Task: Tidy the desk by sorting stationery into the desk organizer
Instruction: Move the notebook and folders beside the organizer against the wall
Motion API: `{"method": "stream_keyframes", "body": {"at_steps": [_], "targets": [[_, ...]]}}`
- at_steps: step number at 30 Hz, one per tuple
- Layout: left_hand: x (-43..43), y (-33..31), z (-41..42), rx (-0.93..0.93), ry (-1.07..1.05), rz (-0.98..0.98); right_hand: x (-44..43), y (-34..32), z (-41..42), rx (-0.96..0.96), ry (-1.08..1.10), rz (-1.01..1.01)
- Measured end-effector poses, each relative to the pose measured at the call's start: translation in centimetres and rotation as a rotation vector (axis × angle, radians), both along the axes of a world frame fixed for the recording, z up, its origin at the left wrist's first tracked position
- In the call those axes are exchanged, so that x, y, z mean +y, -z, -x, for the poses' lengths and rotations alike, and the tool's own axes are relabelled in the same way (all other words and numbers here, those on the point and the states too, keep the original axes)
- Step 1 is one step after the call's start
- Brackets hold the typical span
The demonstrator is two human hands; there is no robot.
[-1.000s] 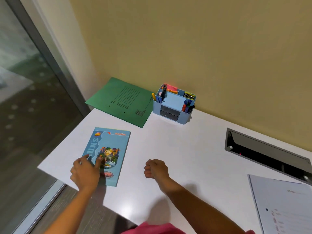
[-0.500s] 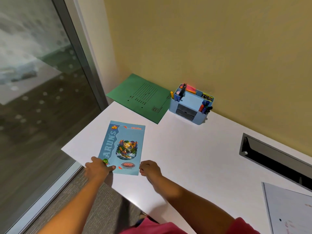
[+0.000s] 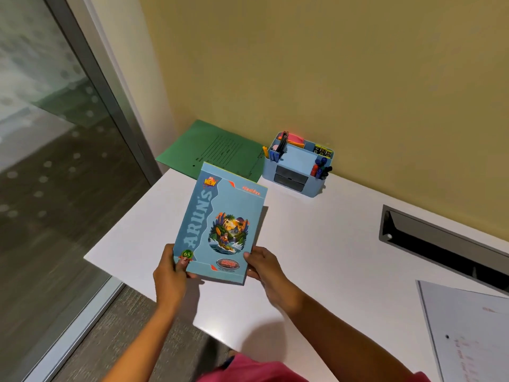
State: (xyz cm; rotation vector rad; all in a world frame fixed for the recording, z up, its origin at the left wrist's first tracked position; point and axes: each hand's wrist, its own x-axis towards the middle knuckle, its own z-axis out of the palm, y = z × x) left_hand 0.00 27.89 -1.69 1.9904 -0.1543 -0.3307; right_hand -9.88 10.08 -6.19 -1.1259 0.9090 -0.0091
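Organizer (image 3: 296, 172) stands at the far edge of the worktop (image 3: 316, 257), against the wall, and it is already quite full: pens and markers stand in its side pockets, pink notes at the back, clips in a corner pocket. You are not sorting small stationery now; you hold the notebook (image 3: 220, 224) with both hands. Your left hand (image 3: 169, 274) has its grip closed on the near left corner, thumb on the cover, and your right hand (image 3: 261, 267) has its grip closed on the near right corner. The notebook is lifted and tilted toward you, its near edge off the worktop; whether its far edge touches the surface I cannot tell. Its top edge covers a part of the green folder (image 3: 212, 150), which lies flat just left of the organizer. To me this looks like a late step, putting the flat things in order. The notebook seems too large for any pocket, so the next move probably calls for laying it down neatly, maybe on the folder or beside the organizer. Keep both corners firm and lower it flat, so it does not push the organizer. A white sheet (image 3: 468, 332) at your right is not yet handled.
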Motion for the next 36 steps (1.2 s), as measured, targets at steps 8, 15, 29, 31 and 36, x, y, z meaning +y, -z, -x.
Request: {"method": "stream_keyframes", "body": {"at_steps": [8,15,29,31,36], "targets": [[-6.2,-1.2,1.3,0.036,0.213,0.120,-4.1,-2.7,5.8,-0.143,0.268,0.096],[-12.4,-0.2,3.3,0.080,0.467,0.068,-6.9,-2.5,11.7,-0.013,0.504,0.351],[-23.7,3.4,6.4,0.065,0.746,-0.112,-15.6,-1.7,17.1,0.333,0.619,0.588],[-25.0,3.6,6.3,0.071,0.752,-0.117,-17.0,-1.4,16.8,0.337,0.625,0.577],[-27.8,4.1,5.3,0.016,0.833,-0.222,-20.3,-0.1,15.4,0.373,0.625,0.576]]}}
